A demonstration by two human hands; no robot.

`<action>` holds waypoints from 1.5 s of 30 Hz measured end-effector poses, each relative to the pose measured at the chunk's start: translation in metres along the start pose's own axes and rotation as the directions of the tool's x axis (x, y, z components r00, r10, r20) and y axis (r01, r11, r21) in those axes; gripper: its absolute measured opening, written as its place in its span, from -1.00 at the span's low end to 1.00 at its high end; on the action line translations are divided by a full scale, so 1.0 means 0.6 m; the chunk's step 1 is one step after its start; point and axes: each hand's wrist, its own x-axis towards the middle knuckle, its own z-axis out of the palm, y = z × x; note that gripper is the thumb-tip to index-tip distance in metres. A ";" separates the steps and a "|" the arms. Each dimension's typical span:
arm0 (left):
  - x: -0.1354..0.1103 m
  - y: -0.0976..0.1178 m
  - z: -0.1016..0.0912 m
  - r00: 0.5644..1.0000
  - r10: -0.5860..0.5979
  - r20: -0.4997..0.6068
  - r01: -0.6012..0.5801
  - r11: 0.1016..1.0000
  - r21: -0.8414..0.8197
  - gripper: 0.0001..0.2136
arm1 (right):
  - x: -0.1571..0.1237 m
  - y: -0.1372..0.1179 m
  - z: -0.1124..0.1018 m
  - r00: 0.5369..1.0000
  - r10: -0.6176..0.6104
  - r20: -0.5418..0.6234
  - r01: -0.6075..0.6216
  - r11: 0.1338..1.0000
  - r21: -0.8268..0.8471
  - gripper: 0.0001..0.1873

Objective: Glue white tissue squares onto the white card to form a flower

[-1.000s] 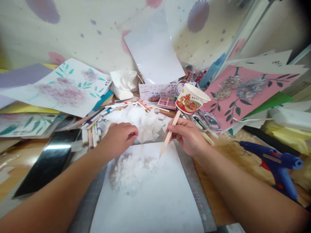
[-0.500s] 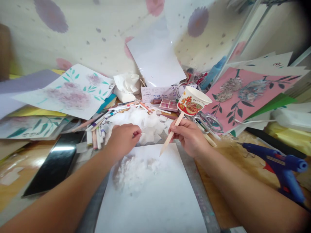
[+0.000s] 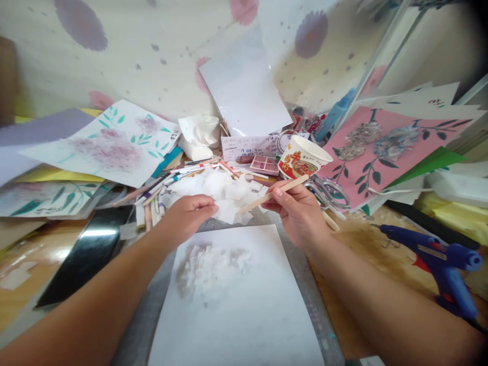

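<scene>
My left hand (image 3: 192, 216) pinches a small piece of white tissue paper (image 3: 227, 210) between thumb and fingers. In my right hand (image 3: 295, 208) is a flat wooden craft stick (image 3: 272, 194), tilted so its lower tip meets or nearly meets that piece. Below both hands lies a white sheet (image 3: 244, 315), with crumpled white paper bits (image 3: 208, 269) clustered on its upper left part. Just beyond my hands is a pile of loose white tissue pieces (image 3: 213, 184). A printed paper cup (image 3: 305, 157) stands behind my right hand.
A blue glue gun (image 3: 438, 254) lies at right, near scissors (image 3: 333, 190). Markers (image 3: 152, 213) and a black phone-like slab (image 3: 84, 254) are at left. Flower pictures lean at left (image 3: 114, 147) and right (image 3: 389, 147). A grey board (image 3: 137, 325) lies under the sheet.
The craft stick has swung from steep to nearly level, its tip moving left and up toward my left hand. The tissue piece in my left hand now shows more fully.
</scene>
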 end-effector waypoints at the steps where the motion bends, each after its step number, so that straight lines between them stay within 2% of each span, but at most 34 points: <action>1: -0.001 0.001 0.001 1.000 -0.001 0.015 0.001 1.000 -0.018 -0.71 | -0.001 0.002 0.002 1.000 -0.007 0.001 0.007 1.000 0.005 -0.73; 7: -0.005 0.008 0.005 0.992 0.015 0.127 -0.001 0.994 -0.112 -0.67 | -0.002 0.018 0.022 0.999 -0.019 0.040 0.017 0.999 0.033 -0.65; 16: -0.005 0.005 0.008 0.983 0.042 0.179 -0.019 0.992 -0.123 -0.67 | -0.003 0.032 0.024 0.996 -0.039 0.085 0.040 0.999 -0.010 -0.67; 29: 0.000 0.007 0.003 0.990 0.028 0.137 -0.032 0.999 0.027 -0.67 | -0.013 0.033 0.030 0.981 -0.156 0.117 0.170 0.979 -0.114 -0.70; 35: 0.005 -0.004 0.016 0.990 0.079 0.118 -0.097 0.982 0.163 -0.68 | 0.002 0.047 0.018 0.988 -0.107 0.111 0.121 0.986 -0.119 -0.67; 39: 0.008 -0.002 0.027 0.985 0.118 0.126 -0.148 0.952 0.269 -0.86 | 0.005 0.049 0.015 0.990 -0.086 0.114 0.101 0.986 -0.131 -0.66; 45: 0.007 0.004 0.020 0.983 0.173 0.062 -0.184 0.946 0.266 -0.87 | 0.001 0.047 0.014 0.988 -0.055 0.141 0.075 0.988 -0.139 -0.66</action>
